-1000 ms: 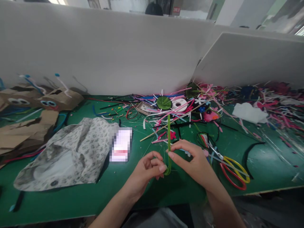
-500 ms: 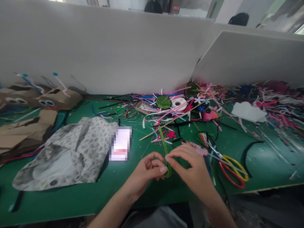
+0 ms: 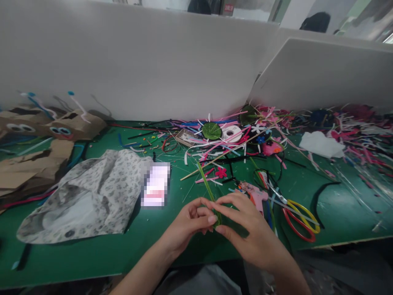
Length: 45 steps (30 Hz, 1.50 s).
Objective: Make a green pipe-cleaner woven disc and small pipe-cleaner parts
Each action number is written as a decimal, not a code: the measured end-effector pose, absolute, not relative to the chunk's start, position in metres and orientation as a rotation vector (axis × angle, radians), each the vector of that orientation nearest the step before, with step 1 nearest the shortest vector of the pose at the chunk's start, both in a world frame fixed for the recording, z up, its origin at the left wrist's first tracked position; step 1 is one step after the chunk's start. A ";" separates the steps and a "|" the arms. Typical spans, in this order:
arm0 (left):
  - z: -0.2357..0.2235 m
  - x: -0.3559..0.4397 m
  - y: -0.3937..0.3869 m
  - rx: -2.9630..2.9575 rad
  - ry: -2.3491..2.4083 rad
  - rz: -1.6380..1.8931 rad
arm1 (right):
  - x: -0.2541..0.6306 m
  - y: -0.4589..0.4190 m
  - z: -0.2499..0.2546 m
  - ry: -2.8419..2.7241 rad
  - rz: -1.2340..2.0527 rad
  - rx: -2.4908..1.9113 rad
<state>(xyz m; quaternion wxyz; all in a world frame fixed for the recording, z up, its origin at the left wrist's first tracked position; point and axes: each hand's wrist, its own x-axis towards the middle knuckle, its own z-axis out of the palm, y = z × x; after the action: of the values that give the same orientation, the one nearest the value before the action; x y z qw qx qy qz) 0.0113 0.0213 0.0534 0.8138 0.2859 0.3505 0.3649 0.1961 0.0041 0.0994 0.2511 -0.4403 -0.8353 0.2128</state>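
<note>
**Green pipe cleaner held between 2 hands, lower centre of frame**

The left hand (image 3: 192, 219) and right hand (image 3: 245, 229) meet at the lower centre of the frame, above the green table (image 3: 92, 254). Both pinch the near end of the green pipe cleaner (image 3: 206, 186): the left thumb and forefinger close on it from the left, the right fingertips from the right. The 2 hands are equally near to it. The pipe cleaner's long axis runs from the pinch point up and to the left, its free end pointing toward the scrap pile (image 3: 233, 139) at centre frame. The scissors (image 3: 299, 219) lie right of the right hand, apart from it. A printed cloth (image 3: 86, 196) lies at left.
</note>
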 end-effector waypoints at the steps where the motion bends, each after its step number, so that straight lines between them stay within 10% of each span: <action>1: 0.054 0.011 0.021 0.609 0.754 0.775 | 0.196 0.004 0.099 -2.289 0.546 -1.196; 45: 0.008 -0.009 0.077 1.340 1.053 0.343 | 0.197 0.000 -0.004 -2.157 0.362 -1.334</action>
<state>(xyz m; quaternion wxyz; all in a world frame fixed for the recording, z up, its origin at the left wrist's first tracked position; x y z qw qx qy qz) -0.0093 0.0767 0.0082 0.6456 0.5887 0.4625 0.1507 0.1966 0.0004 -0.0038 0.2857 -0.4989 -0.8070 0.1354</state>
